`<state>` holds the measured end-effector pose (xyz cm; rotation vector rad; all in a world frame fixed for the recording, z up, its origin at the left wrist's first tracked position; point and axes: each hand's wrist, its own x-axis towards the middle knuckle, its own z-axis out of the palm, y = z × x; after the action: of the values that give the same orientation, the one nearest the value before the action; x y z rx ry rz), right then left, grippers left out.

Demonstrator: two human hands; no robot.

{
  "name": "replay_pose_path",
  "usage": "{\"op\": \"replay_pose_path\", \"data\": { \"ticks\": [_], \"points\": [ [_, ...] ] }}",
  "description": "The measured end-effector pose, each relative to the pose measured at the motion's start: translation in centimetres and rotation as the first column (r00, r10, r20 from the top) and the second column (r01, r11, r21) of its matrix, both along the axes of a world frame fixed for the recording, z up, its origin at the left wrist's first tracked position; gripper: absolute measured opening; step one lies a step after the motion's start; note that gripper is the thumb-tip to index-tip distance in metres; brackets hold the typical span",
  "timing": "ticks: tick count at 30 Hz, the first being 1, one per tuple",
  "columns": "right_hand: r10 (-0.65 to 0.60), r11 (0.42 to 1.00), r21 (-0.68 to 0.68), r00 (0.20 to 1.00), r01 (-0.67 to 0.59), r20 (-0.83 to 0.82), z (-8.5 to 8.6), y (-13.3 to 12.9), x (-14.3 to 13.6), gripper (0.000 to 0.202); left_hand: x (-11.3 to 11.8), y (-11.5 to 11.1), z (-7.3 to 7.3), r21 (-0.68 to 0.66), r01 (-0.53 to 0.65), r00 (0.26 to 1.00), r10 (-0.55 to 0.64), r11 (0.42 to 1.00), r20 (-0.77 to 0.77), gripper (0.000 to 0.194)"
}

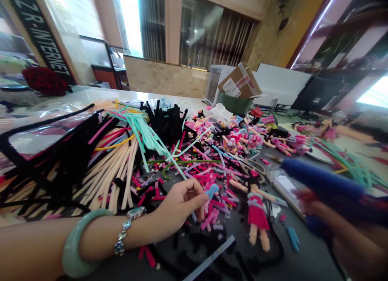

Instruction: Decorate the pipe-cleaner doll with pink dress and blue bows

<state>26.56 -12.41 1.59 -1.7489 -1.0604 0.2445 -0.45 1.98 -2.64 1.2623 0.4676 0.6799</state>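
My left hand [182, 202] pinches a small light-blue curl of pipe cleaner [212, 190] between thumb and fingertips, above a heap of cut pink pieces [209, 176]. At the right, my right hand [342, 232] is wrapped round a blue hot glue gun [321, 178], both smeared by motion; its nozzle points left. Between the hands a pipe-cleaner doll [257, 210] in a deep pink skirt lies on the dark table, arms spread. Scissors [253, 167] lie just beyond the doll. A phone-like flat object [286, 192] is partly hidden behind the glue gun.
Bundles of beige [106, 176], black [60, 163] and mint pipe cleaners [151, 135] spread over the left side. Several finished dolls [242, 135] are piled at the back. A cardboard box [241, 85] and a monitor [318, 91] stand behind. A grey-blue strip [209, 258] lies in front.
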Motion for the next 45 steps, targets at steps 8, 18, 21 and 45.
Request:
{"op": "replay_pose_path", "data": {
  "ticks": [8,18,21,45],
  "points": [
    [0.272,0.956,-0.06,0.945,-0.287,-0.18,-0.9,0.9,-5.3,0.02,-0.1,0.0,0.1,-0.002,-0.012,1.0,0.012,1.0,-0.011,0.029],
    [0.322,0.918,-0.138,0.903,-0.371,-0.283,-1.4,1.4,-6.8,0.028,-0.2,-0.1,0.3,-0.017,-0.013,1.0,0.013,1.0,-0.007,0.028],
    [0.356,0.9,-0.166,0.899,-0.404,-0.256,-1.5,1.5,-6.5,0.027,-0.2,-0.1,0.2,-0.012,-0.01,1.0,0.01,1.0,-0.016,0.028],
    [0.349,0.877,-0.252,0.903,-0.409,-0.252,-2.6,1.4,-6.2,0.057,-0.1,0.0,0.3,-0.015,0.005,1.0,-0.004,1.0,0.02,0.026]
  ]
}}
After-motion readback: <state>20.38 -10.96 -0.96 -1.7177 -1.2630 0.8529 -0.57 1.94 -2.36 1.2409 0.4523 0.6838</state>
